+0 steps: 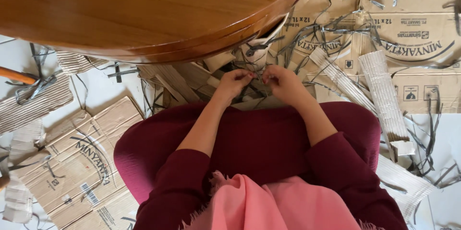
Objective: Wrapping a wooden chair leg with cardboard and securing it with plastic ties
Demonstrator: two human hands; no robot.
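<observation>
Below the rim of the round wooden table (144, 14), seen from the head camera, both hands meet over the person's lap, just past the knees of the dark red garment (259, 139). The left hand (234, 82) has its fingers curled together, the fingertips pinched on a thin dark strip (257, 74) that runs across to the other hand. The right hand (283, 80) is likewise curled, its fingertips pressed together on the same strip; the two hands lie just beside each other, nearly touching. What exactly sits between the fingertips is too small to tell beyond that. Under the hands lies a heap of torn cardboard pieces (192, 78) and more loose dark strips. A rolled piece of corrugated cardboard (384, 95) lies to the right, near the knee. Flattened cardboard boxes (77, 163) cover the pale floor on both sides. A pink scarf (269, 206) hangs at the bottom edge.
</observation>
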